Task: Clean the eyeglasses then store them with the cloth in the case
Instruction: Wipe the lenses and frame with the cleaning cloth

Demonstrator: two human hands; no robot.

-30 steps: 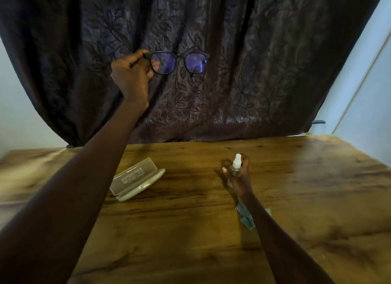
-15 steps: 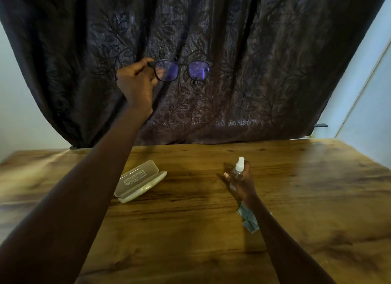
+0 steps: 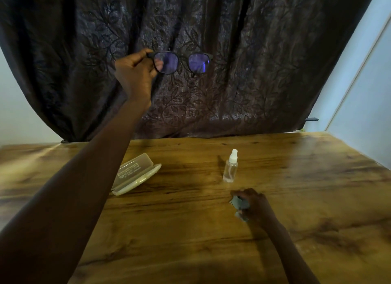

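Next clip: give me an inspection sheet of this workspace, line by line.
Surface: wooden table, glossy, bare apart from the job's things.
Job's things: eyeglasses held up before the curtain; case open on the table; spray bottle upright, untouched; cloth under the right hand.
Clutter: nothing seen.
Grip: left hand pinches the frame's end; right hand closes on the cloth.
Cables: nothing seen.
Surroundings: dark leaf-patterned curtain, pale walls.
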